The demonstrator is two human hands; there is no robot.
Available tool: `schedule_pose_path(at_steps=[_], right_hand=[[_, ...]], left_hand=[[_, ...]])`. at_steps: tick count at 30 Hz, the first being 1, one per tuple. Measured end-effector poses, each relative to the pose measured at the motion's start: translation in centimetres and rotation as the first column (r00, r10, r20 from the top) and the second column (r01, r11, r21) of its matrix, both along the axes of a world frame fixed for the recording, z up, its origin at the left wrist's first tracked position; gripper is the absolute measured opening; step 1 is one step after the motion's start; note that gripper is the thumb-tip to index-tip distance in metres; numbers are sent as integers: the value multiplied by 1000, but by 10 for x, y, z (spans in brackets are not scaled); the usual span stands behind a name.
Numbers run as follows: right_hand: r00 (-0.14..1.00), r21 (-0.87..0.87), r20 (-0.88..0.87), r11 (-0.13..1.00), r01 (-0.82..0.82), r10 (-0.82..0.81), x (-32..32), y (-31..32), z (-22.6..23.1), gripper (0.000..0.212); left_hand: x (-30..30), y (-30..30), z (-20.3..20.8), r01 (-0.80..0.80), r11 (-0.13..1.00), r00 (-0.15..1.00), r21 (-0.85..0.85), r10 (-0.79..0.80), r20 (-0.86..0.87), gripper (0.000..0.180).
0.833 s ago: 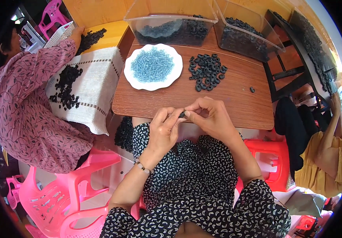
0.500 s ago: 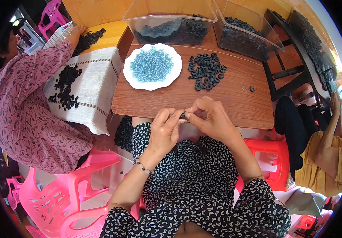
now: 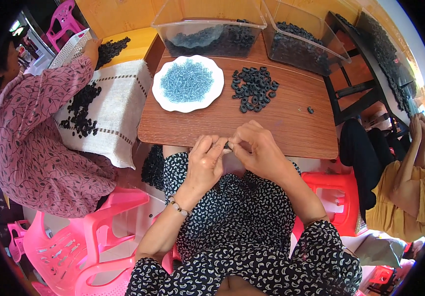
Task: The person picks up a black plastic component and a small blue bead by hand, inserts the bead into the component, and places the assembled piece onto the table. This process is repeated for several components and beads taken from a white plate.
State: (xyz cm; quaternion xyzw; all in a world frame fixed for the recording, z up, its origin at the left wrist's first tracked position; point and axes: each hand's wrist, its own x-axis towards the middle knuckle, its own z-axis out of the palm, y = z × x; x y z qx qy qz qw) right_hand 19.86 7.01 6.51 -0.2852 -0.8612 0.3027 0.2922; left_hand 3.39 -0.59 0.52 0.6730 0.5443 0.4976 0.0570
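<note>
While both hands meet at the counter's near edge, one small black piece sits between them

With the pinch point taken as the middle of the dial, the left hand (image 3: 204, 160) comes up from seven o'clock and the right hand (image 3: 259, 145) from four. The left hand's thumb and fingers are clamped on the small black piece (image 3: 227, 145); the right hand's tips appear pinched on it too, though the fingers cover most of it. It is held at the near edge of the brown counter (image 3: 296, 130), just beyond the patterned lap (image 3: 232, 212) – probably because both forearms can stay low there and the eyes look straight down on fine work.

At eleven o'clock stands a white scalloped plate (image 3: 158, 93), heaped with pale blue beads (image 3: 186, 81); its raised rim likely keeps such tiny things from rolling off. A loose pile of black ring-like pieces (image 3: 255, 89) lies at one o'clock, near enough, I judge, for an easy reach. One lone black piece (image 3: 310, 110) rests apart from it at two.

Farther out, a clear bin (image 3: 210, 23) at twelve and a second bin (image 3: 296, 54) at one hold more black pieces, set back perhaps to leave room in front. At ten, black bits (image 3: 81, 108) are spread on a white cloth (image 3: 121, 86) beside a co-worker in pink (image 3: 39, 143) – and at four sits a person in mustard (image 3: 402, 197).
</note>
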Motion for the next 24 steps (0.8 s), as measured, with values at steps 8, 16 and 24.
schedule_pose_path(at_steps=[8, 16, 24], right_hand=[[988, -690, -125, 708, -153, 91, 23, 27, 13, 16], [974, -863, -151, 459, -212, 167, 28, 37, 4, 39], [828, -820, -518, 151, -552, 213, 28, 34, -20, 47]], left_hand=[[8, -4, 7, 44, 999, 995, -7, -43, 85, 30], [8, -8, 23, 36, 999, 994, 36, -39, 102, 36], [7, -8, 27, 64, 995, 998, 73, -65, 17, 44]])
